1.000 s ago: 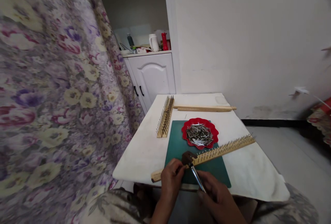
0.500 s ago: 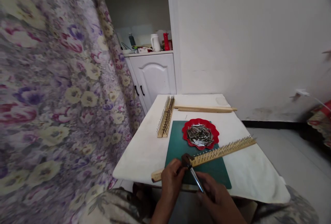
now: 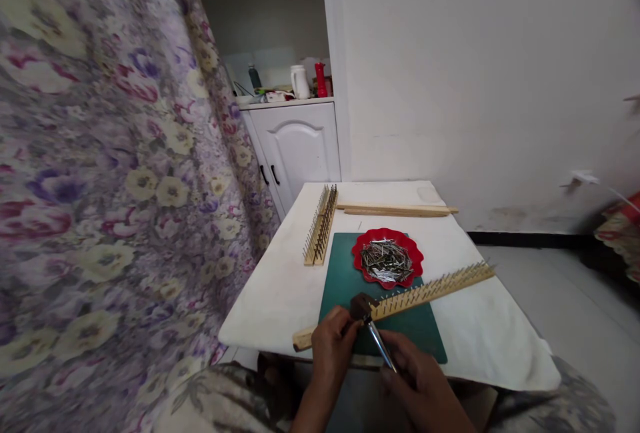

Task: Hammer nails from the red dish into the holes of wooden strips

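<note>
My right hand (image 3: 417,376) is wrapped round the shiny metal handle of a hammer (image 3: 381,345). The dark hammer head is just above the fingertips of my left hand (image 3: 333,343). Those fingers are pinched together over a wooden strip (image 3: 307,337); what they hold is hidden by the fingers and the hammer head. The strip lies slantwise across a green cutting mat (image 3: 336,273), and rows of nails stand up from its right part. Behind it, a red scalloped dish (image 3: 357,263) holds a heap of loose nails (image 3: 387,263).
Two nail-studded strips (image 3: 320,226) lie side by side at the table's left. Plain wooden strips (image 3: 397,210) lie along the back. A white cloth covers the table (image 3: 270,299). A floral curtain (image 3: 125,186) hangs at the left, and a white cabinet (image 3: 303,143) stands behind.
The hammer head is very slightly higher and further left. My left hand, the wooden strip and the dish show no clear movement.
</note>
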A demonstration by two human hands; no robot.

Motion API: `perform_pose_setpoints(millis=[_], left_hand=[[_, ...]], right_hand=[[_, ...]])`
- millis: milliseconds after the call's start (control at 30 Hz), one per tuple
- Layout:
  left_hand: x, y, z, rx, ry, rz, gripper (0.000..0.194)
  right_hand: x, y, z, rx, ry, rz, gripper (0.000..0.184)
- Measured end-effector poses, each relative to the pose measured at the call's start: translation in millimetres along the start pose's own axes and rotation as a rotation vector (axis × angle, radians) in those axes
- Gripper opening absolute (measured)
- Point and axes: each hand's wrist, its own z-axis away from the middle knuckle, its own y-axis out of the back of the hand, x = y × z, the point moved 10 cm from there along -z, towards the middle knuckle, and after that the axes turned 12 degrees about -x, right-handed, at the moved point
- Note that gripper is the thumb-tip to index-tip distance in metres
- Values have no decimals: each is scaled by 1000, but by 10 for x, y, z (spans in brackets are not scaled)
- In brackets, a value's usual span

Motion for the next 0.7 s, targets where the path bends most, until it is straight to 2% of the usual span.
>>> perform_pose_setpoints(millis=[233,500,600,700], left_hand=[[24,8,8,-5,-21,45,16],[51,41,16,-35,-23,106,15],[54,129,17,-40,-26,146,18],[70,314,-58,-12,-10,163,19]], right_hand=[[53,63,66,39,-13,-109,40],[299,324,333,285,-70,-385,46],[395,410,427,327,-106,-395,50],[475,514,490,366,-91,-424,51]])
